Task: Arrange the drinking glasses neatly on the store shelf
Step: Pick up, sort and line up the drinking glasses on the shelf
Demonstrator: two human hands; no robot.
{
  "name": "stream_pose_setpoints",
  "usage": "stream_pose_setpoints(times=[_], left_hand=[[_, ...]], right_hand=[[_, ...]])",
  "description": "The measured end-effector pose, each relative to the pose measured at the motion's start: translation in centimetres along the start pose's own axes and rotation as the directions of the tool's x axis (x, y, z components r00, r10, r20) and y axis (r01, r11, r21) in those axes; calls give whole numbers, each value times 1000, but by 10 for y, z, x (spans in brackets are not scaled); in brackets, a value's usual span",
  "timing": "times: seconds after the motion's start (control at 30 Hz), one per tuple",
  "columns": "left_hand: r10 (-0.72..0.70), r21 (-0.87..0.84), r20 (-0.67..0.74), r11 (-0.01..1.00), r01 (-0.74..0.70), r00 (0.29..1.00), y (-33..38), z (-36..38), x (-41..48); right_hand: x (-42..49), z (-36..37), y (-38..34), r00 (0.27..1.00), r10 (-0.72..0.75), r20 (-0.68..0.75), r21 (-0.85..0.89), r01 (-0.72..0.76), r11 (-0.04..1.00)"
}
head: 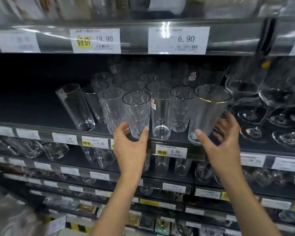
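Note:
Several clear drinking glasses stand in rows on the dark middle shelf (41,124). My left hand (130,145) grips the base of a textured tumbler (136,113) at the shelf's front edge. My right hand (221,140) holds a gold-rimmed tumbler (209,108) near its base, thumb in front and fingers behind. A plain tall glass with a red label (161,116) stands between the two. Another plain tall glass (76,107) stands alone at the left, and a textured tumbler (110,106) sits just left of the held one.
Stemmed wine glasses (255,106) crowd the shelf to the right, close to my right hand. Price tags (171,151) line the shelf edges. The upper shelf rail (134,40) hangs above the glasses. Lower shelves (174,167) carry more glassware. Bare shelf lies at the left.

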State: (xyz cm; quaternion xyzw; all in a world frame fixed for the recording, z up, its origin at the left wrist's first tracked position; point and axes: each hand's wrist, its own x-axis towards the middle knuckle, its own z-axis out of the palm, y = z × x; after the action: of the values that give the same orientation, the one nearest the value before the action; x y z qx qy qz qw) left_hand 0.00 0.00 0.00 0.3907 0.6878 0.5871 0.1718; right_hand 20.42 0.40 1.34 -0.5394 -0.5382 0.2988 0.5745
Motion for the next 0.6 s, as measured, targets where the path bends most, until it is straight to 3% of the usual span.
stream_pose_setpoints(times=[0.3, 0.6], left_hand=[[74, 96, -47, 993, -70, 996, -1, 5, 10], [95, 155, -11, 984, -92, 995, -2, 5, 15]], right_hand=[[11, 10, 4, 999, 23, -41, 48, -21, 999], [16, 19, 5, 994, 36, -100, -49, -41, 998]])
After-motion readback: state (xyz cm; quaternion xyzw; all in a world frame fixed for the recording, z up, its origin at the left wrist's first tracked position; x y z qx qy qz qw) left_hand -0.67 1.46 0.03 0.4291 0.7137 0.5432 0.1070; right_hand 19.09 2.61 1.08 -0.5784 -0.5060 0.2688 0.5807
